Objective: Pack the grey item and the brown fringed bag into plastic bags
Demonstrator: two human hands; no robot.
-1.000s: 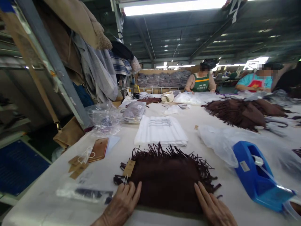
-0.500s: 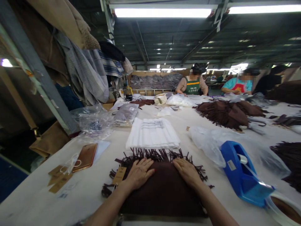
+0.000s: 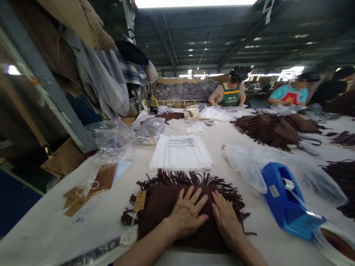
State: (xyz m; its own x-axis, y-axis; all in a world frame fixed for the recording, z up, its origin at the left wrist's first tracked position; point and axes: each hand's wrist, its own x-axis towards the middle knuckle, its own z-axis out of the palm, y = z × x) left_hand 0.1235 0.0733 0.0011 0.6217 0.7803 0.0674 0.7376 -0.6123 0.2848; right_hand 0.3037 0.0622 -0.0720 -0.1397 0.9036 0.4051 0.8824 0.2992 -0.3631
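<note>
Both hands lie palm-down, side by side on one brown fringed scarf (image 3: 172,207) at the table's (image 3: 277,251) near edge. Left hand (image 3: 187,216) flat, fingers slightly spread, gripping nothing; right hand (image 3: 227,220) flat, fingers nearly together. One paper tag (image 3: 140,200) on the scarf's left side. One blue tape dispenser (image 3: 288,203) just right; one phone (image 3: 104,178), probably, left.
</note>
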